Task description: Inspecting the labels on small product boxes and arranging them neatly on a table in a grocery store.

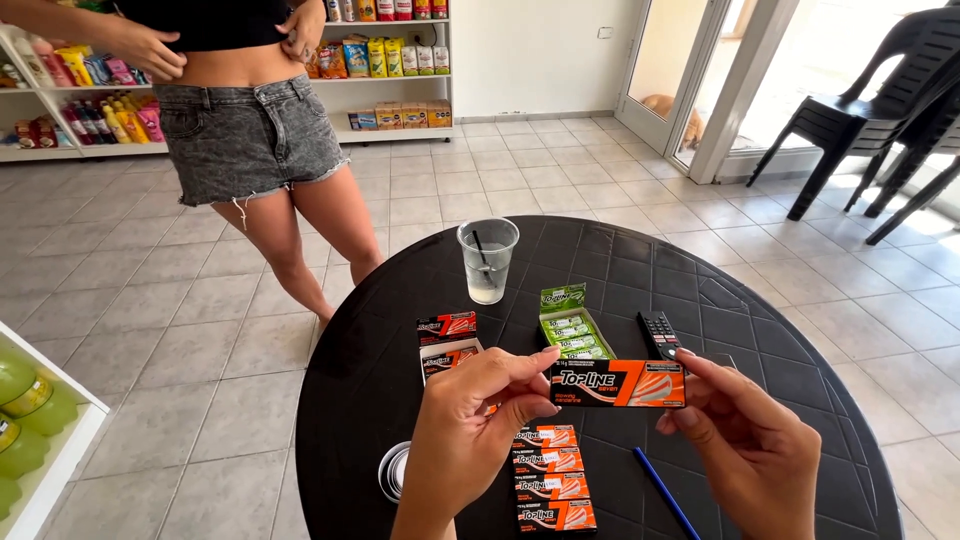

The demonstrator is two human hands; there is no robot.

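I grip an orange chewing-gum pack (618,383) by its ends, left hand (470,425) and right hand (750,445) pinching it above the black round table (800,330), near its front edge

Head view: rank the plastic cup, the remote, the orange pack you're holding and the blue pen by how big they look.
1. Orange pack, though it is nearest the camera.
2. Plastic cup.
3. Blue pen and remote look alike; the pen is partly cut off, so I cannot rank them.

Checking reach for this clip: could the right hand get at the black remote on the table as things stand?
Probably yes: the remote lies just beyond the right hand with nothing between, though that hand and the left hand hold an orange pack.
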